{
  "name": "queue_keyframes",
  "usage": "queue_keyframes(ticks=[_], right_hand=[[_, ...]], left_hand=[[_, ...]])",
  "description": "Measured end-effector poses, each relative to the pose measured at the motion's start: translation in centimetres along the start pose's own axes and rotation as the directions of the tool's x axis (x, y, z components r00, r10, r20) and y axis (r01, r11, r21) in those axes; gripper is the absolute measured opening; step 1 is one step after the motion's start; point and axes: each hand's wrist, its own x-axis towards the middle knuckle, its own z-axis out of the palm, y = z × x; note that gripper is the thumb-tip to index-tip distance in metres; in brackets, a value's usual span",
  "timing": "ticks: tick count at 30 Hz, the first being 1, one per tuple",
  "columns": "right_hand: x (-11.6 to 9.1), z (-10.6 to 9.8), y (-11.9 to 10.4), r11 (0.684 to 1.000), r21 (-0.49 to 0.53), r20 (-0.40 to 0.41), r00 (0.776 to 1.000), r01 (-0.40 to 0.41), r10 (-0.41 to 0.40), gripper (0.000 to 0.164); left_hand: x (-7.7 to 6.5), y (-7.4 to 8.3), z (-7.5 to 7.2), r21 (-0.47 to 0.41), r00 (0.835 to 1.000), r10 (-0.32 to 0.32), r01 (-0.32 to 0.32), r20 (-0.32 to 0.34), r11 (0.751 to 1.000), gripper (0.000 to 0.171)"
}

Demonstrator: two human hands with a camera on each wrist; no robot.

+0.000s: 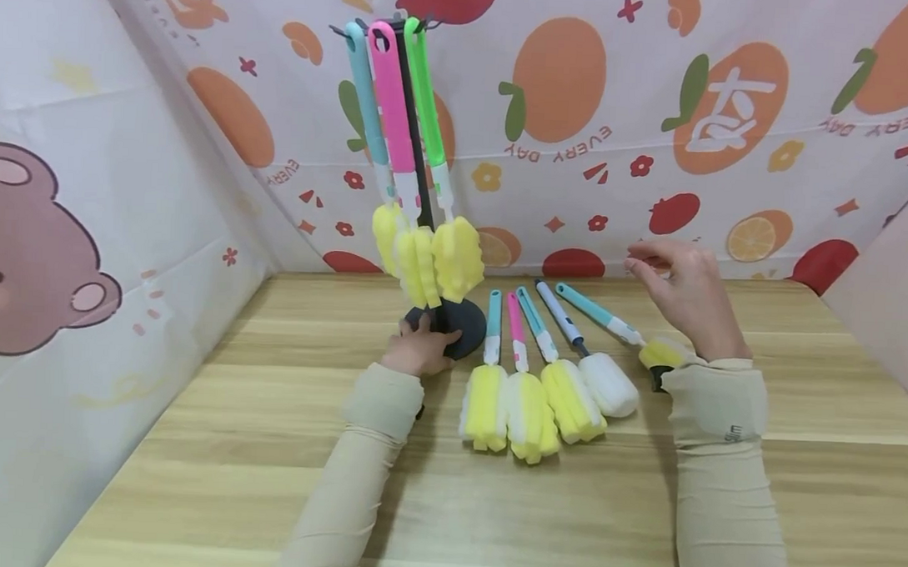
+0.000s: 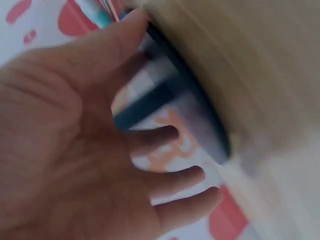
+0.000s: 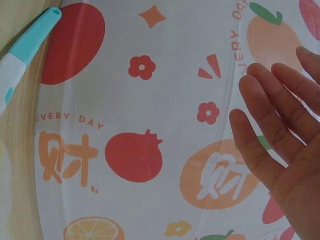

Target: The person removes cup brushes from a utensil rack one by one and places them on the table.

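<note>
My left hand [image 1: 417,347] is at the round dark base [image 1: 469,326] of a black stand, fingers spread about the foot of its post. In the left wrist view the thumb lies by the base edge and the other fingers reach out loosely. From the stand's hooks hang a blue-handled sponge brush [image 1: 362,84], a pink-handled one [image 1: 391,106] and a green-handled one [image 1: 428,107], yellow heads down. Raised above the table's right side, my right hand [image 1: 687,283] holds nothing, its fingers loosely bent. Below it lies a blue-handled brush [image 1: 599,309], its head partly hidden by the sleeve.
More brushes lie in a fan on the wooden table [image 1: 267,477]: a teal-handled one [image 1: 486,401], a pink-handled one [image 1: 530,415], another teal one [image 1: 570,396] and a white-headed one [image 1: 608,385]. A fruit-printed cloth [image 1: 462,58] hangs behind.
</note>
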Motion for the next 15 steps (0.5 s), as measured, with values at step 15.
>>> queue_keyframes(ticks=[15], right_hand=[[-0.2, 0.1, 0.0, 1.000, -0.001, -0.031, 1.000, 0.001, -0.001, 0.022]], left_hand=[[-0.5, 3.3, -0.7, -0.072, 0.961, -0.187, 0.175, -0.206, 0.982, 0.034]])
